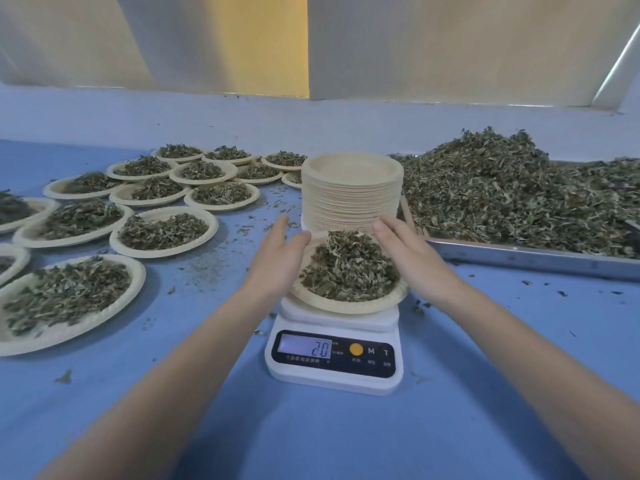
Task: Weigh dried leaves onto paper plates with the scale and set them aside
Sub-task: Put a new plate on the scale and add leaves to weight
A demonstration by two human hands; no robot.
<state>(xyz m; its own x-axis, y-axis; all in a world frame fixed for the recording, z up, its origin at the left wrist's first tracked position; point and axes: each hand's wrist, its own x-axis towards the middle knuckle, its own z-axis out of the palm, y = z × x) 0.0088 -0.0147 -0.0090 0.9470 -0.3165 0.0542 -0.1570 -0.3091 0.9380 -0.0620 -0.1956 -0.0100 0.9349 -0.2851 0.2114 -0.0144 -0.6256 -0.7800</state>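
Flanking the filled plate [349,303] on the scale [334,362], left hand [277,258] and right hand [412,254] rest against its rim, fingers straight and relaxed, gripping nothing.

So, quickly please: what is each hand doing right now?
Left hand: open, fingers straight, beside the plate of leaves on the scale.
Right hand: open, at the plate's other side.

You face a blue table [346,445] — loose crumbs scattered | pale wall [450,46] behind — yellow strip [277,46] at its middle
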